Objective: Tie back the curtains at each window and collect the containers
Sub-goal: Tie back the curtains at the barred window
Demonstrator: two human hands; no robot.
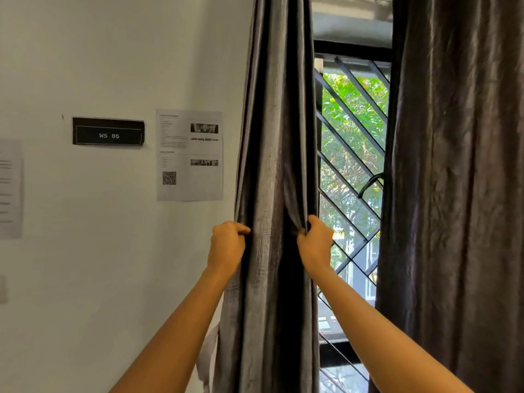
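A dark grey curtain (272, 165) hangs bunched into folds left of the window (351, 154). My left hand (226, 245) grips its left edge at mid height. My right hand (314, 242) grips its right edge, fingers curled into the fabric. A second dark curtain (453, 194) hangs loose on the right side of the window. A pale strip of cloth (207, 355) dangles behind the left curtain's lower part. No containers are in view.
The window has a black diagonal metal grille (354, 129) with green trees outside. On the white wall to the left are a black sign reading WS 05 (108, 131), a printed sheet (189, 155) and another sheet (10, 188) at the frame's edge.
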